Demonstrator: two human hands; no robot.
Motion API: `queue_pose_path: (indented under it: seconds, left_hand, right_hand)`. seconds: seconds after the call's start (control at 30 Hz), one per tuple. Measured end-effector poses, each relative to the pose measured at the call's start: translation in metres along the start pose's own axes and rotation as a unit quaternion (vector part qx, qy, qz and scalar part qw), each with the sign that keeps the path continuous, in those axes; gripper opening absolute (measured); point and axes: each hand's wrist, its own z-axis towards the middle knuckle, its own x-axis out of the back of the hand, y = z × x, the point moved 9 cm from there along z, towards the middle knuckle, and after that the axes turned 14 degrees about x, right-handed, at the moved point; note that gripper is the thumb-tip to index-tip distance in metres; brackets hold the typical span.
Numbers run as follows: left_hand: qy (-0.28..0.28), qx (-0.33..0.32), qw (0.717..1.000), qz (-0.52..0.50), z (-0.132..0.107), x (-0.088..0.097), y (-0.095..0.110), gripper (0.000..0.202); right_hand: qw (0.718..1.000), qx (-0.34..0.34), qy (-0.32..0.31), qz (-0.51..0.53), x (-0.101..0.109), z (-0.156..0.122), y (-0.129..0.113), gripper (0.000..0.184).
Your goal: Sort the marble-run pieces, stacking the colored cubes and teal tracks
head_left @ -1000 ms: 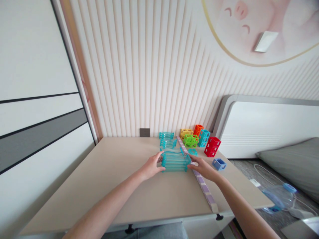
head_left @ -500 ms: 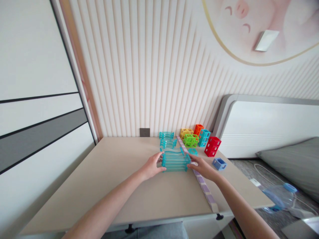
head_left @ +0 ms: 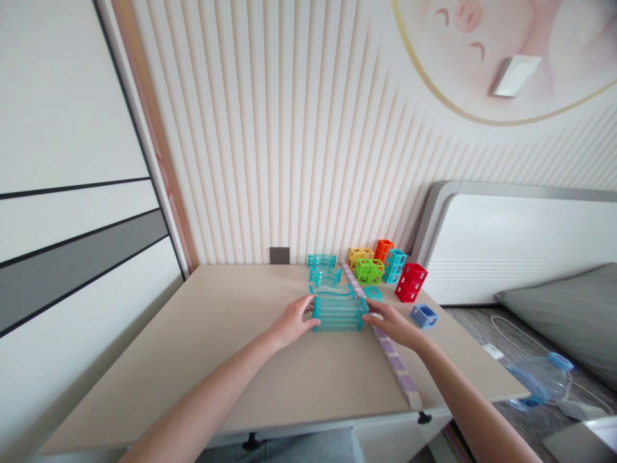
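A translucent teal slatted plastic rack (head_left: pixel 340 313) sits on the table between my two hands. My left hand (head_left: pixel 295 320) holds its left end, thumb at the near side and fingers partly hidden behind it. At the opposite end my right hand (head_left: pixel 393 323) grips the right side, thumb toward me. Just behind stand similar teal curved pieces (head_left: pixel 325 277), with another teal piece (head_left: pixel 322 260) nearer the wall. A flat teal part (head_left: pixel 373 294) lies past my right hand.
A purple-and-white strip (head_left: pixel 398 366) runs along the table (head_left: pixel 231 366). On its right stand frame blocks: yellow (head_left: pixel 360 255), green (head_left: pixel 369 272), orange (head_left: pixel 384 249), cyan (head_left: pixel 394 265), red (head_left: pixel 411 283) and blue (head_left: pixel 424 316). A water jug (head_left: pixel 542 379) lies beyond the right edge.
Both hands stay on the teal rack in nearly the same place. My left thumb has shifted very slightly; the blocks have not moved.
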Motion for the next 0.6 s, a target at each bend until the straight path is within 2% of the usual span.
queue_pose_path:
  seconds: [0.3, 0.47, 0.6]
  left_hand:
    - [0.003, 0.0, 1.0, 0.002, 0.0, 0.0, 0.001, 0.061]
    - [0.003, 0.003, 1.0, 0.007, -0.001, -0.001, -0.005, 0.065]
    - [-0.007, 0.022, 1.0, -0.006, -0.002, -0.004, -0.014, 0.069]
  right_hand:
    - [1.0, 0.006, -0.006, 0.003, -0.001, 0.0, -0.003, 0.063]
    - [0.997, -0.041, 0.018, -0.061, 0.004, -0.009, 0.02, 0.072]
    - [0.996, -0.007, 0.004, -0.091, 0.002, -0.009, 0.019, 0.059]
